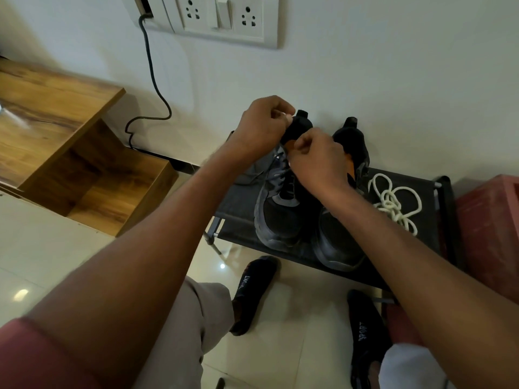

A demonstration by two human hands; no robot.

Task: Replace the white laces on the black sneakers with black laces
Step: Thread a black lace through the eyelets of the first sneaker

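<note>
1. Both hands work at the collar of the left-hand sneaker (280,209): the left hand (259,130) is curled with thumb and forefinger pinched together at the top of the tongue, and the right hand (317,161) is likewise closed in a pinch just below it – on what looks like a black lace (276,175), though the strand inside either pinch is too small to make out.
2. Two black sneakers stand side by side on a low rack (415,234), toes toward the person; the second sneaker (339,242) sits just right of the first, partly covered by the right forearm.
3. One tangle of white laces (393,203) lies loose on the rack, right of the second sneaker and apart from it; whether it is one lace or two I cannot tell.
4. A dark strand trails off the first sneaker to its left across the rack.
5. Two feet in black socks (247,293) printed "SPORT" rest on the floor in front of the rack.
6. The rack has a dark fabric top on a metal frame and stands against a pale wall (365,80) – on glossy cream floor tiles (56,262).
7. Above the rack, one switch plate (224,21) carries two sockets and one rocker switch; a dark cable (151,80) hangs down from its left end.
8. Left of the rack stands a wooden shelf unit (56,130); right of it, a reddish crate (491,228).
</note>
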